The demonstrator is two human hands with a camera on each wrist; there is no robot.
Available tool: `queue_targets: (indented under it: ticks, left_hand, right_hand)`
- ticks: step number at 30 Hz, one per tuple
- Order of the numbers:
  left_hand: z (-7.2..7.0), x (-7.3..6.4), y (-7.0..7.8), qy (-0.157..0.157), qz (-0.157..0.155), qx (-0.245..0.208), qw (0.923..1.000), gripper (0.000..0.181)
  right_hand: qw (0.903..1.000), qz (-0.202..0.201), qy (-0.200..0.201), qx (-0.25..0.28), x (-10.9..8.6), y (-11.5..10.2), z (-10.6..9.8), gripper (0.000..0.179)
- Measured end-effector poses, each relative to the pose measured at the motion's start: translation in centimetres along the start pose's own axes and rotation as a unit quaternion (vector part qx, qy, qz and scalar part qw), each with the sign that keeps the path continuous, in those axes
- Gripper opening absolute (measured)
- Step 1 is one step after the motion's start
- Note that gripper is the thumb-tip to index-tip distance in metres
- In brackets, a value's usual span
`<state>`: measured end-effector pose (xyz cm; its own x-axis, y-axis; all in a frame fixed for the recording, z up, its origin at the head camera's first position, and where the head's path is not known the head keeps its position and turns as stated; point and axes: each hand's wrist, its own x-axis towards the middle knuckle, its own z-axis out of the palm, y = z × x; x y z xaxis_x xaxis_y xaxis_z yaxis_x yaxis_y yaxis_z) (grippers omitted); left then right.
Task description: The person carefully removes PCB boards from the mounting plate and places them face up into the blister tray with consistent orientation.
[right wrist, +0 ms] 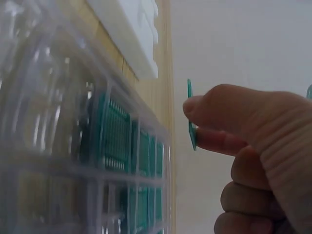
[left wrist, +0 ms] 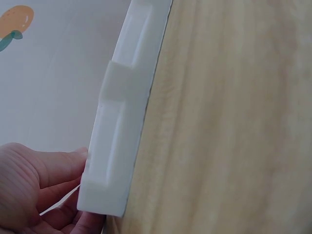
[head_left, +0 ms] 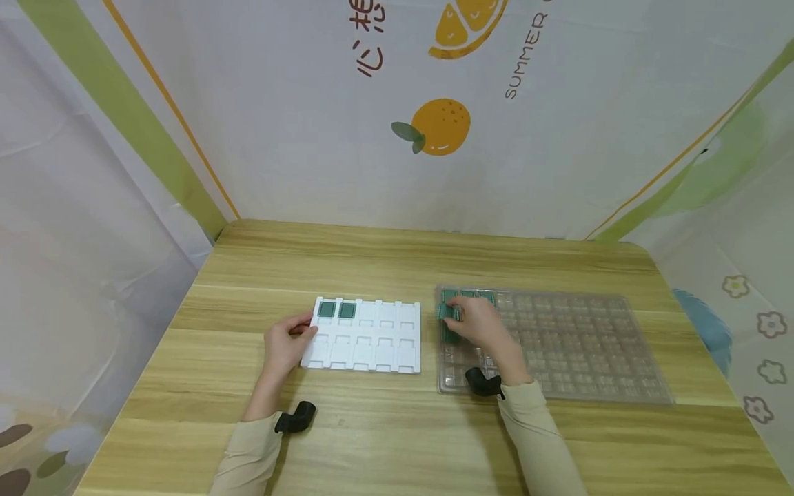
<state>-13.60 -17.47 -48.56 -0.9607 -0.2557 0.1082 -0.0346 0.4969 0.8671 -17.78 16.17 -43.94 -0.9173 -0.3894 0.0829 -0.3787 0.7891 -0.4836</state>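
Note:
In the head view a white tray (head_left: 383,339) with two rows of pockets lies on the table; two small green circuit boards (head_left: 327,310) sit in its far left pockets. My left hand (head_left: 284,350) holds this tray by its left edge, thumb and fingers about the rim in the left wrist view. Between thumb and fingertip my right hand (head_left: 486,329) pinches another green circuit board (right wrist: 190,87), raised above a clear plastic tray (head_left: 583,348). More green boards (right wrist: 116,134) lie in that tray's compartments at its left end, partly hidden by the right hand in the head view.
Both trays lie on a wood-grain table (head_left: 372,441), a strip of tabletop between them. Printed white curtains (head_left: 298,138) hang behind the table and at both sides. A black wrist-worn device (head_left: 298,417) is on the left wrist, another (head_left: 482,382) on the right.

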Motion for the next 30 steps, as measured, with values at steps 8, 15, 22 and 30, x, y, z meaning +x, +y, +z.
queue_targets:
  ticks: [8,15,22,30]
  left_hand:
    - [0.0,-0.1,0.0,0.001,0.004,-0.001,1.0000,0.023]
    - [0.1,0.0,0.0,0.003,0.002,-0.005,1.0000,0.023]
    - [0.0,-0.1,0.1,-0.003,-0.005,-0.006,1.0000,0.024]
    - [0.0,-0.2,0.2,-0.001,-0.001,-0.011,0.9999,0.023]
  right_hand:
    - [1.0000,0.002,0.005,-0.002,-1.1,1.7,-0.7,0.029]
    - [1.0000,-0.001,0.005,-0.002,-1.9,2.7,-1.1,0.031]
    - [0.9997,-0.019,-0.003,-0.017,-2.5,3.6,-1.2,0.026]
    - [0.9996,-0.019,-0.020,-0.008,-3.0,4.0,-1.3,0.026]
